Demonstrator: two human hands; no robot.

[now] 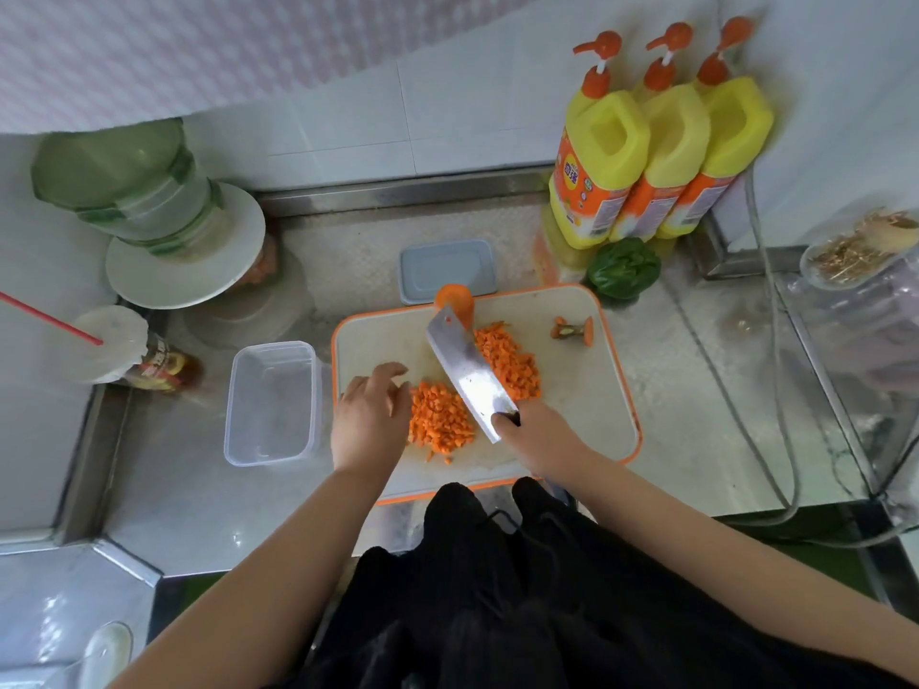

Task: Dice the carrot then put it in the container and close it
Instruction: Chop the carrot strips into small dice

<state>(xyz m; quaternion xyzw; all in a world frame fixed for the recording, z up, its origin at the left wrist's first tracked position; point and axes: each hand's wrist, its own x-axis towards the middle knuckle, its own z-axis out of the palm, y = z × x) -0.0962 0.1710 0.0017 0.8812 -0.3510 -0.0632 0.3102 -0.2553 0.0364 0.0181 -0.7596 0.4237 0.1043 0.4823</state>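
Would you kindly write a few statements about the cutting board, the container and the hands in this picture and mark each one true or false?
1. The right hand holds the cleaver. True.
2. The clear container is already full of carrot. False: it is empty; the diced carrot lies in heaps on the cutting board.
3. The blue lid lies on the counter behind the board. True.
4. The left hand grips the container. False: it is beside the carrot heap, fingers spread, holding nothing.
5. The carrot end sits near the board's far right corner. True.
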